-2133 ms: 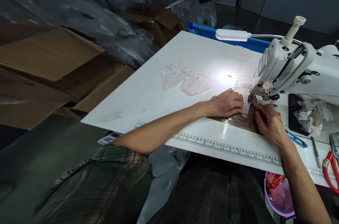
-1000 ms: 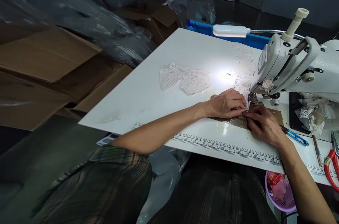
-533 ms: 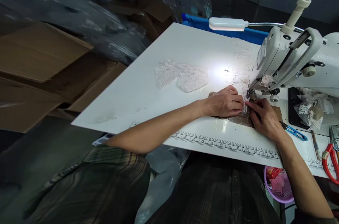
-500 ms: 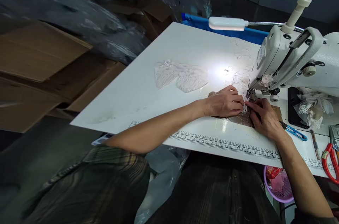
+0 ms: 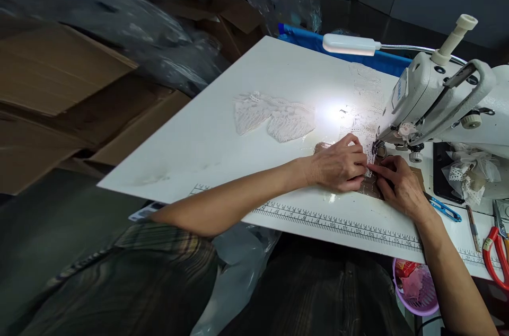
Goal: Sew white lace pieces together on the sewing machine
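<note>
A narrow strip of white lace (image 5: 369, 153) lies under the front of the white sewing machine (image 5: 417, 97), close to the needle area. My left hand (image 5: 342, 164) rests on the table left of the presser foot, its fingers curled and closed on the lace edge. From the other side, my right hand (image 5: 401, 185) pinches the strip's near end, its index fingertip almost meeting the left fingers. Beneath both hands is a shiny brown patch (image 5: 370, 187) on the tabletop. My fingers partly hide the lace.
A white lace piece (image 5: 292, 121) lies left on the white table (image 5: 222, 140), and more lace (image 5: 363, 87) trails behind the needle. Blue thread snips (image 5: 447, 210) and red-handled scissors (image 5: 493, 256) lie right. A lamp (image 5: 350, 44) hangs above. Cardboard boxes (image 5: 79, 71) stand left.
My left fingers have bunched up, with the knuckles raised higher. My right hand stays at the lace's near end. The whole view has shifted slightly.
</note>
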Demonstrator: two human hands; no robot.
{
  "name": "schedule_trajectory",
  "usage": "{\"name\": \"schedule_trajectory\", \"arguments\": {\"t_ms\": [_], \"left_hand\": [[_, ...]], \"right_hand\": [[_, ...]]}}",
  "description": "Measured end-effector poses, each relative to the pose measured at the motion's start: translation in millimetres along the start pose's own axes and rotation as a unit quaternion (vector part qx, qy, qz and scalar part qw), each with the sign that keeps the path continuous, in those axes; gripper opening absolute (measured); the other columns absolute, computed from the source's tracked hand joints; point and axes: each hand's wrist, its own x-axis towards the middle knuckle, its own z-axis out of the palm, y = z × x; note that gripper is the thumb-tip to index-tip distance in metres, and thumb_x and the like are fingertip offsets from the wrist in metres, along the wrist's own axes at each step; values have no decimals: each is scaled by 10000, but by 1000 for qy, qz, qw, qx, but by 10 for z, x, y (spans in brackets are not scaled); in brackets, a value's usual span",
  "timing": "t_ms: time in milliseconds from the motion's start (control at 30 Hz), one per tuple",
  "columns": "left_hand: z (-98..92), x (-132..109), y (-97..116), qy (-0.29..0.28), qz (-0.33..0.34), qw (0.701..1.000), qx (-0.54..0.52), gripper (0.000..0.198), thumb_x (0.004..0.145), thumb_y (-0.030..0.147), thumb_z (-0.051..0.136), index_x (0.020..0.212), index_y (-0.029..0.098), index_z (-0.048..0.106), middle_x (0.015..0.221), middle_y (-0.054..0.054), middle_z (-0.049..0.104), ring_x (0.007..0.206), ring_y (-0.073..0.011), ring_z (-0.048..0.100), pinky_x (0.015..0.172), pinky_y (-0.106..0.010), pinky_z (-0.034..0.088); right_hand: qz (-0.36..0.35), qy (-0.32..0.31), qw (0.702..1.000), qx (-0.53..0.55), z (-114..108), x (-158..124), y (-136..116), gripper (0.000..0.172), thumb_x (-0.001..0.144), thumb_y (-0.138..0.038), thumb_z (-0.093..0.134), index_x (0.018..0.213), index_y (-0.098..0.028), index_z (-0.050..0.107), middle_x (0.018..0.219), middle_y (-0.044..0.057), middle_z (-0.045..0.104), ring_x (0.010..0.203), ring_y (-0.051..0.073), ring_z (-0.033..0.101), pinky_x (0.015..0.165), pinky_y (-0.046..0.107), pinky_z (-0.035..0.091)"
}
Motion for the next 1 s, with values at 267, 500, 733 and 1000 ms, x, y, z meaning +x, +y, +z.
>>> {"name": "schedule_trajectory", "arguments": {"t_ms": [267, 500, 733, 1000], "left_hand": [[18, -34, -30, -30, -28, 999, -23, 241, 909, 243, 506, 899, 201, 743, 940, -53, 734, 783, -187, 619, 1055, -453, 381], [22, -24, -54, -62, -51, 997, -8, 240, 917, 299, 520, 993, 208, 728, 1021, -53, 732, 841, -204, 640, 1056, -472, 384], [16, -11, -54, -68, -57, 996, 10, 284, 934, 304, 496, 1044, 163, 716, 1122, -81, 714, 869, -217, 640, 1014, -457, 407], [20, 9, -83, -82, -77, 994, -9, 313, 931, 326, 500, 1116, 168, 697, 1229, -101, 671, 937, -240, 622, 937, -430, 405]], "right_hand": [[44, -16, 998, -38, -7, 59, -73, 398, 923, -242, 464, 1239, -289, 703, 1044, 99, 616, 827, 213, 605, 667, 341, 565], [89, -20, 993, -78, 9, 140, -137, 411, 927, -236, 441, 1245, -281, 697, 1030, 106, 613, 694, 185, 578, 543, 294, 475], [62, -16, 996, -56, 2, 107, -94, 420, 927, -248, 436, 1276, -261, 669, 1039, 104, 617, 725, 187, 586, 578, 306, 520], [49, -11, 998, -43, 16, 68, -95, 428, 944, -253, 418, 1301, -226, 653, 1060, 133, 619, 800, 218, 613, 673, 377, 591]]}}
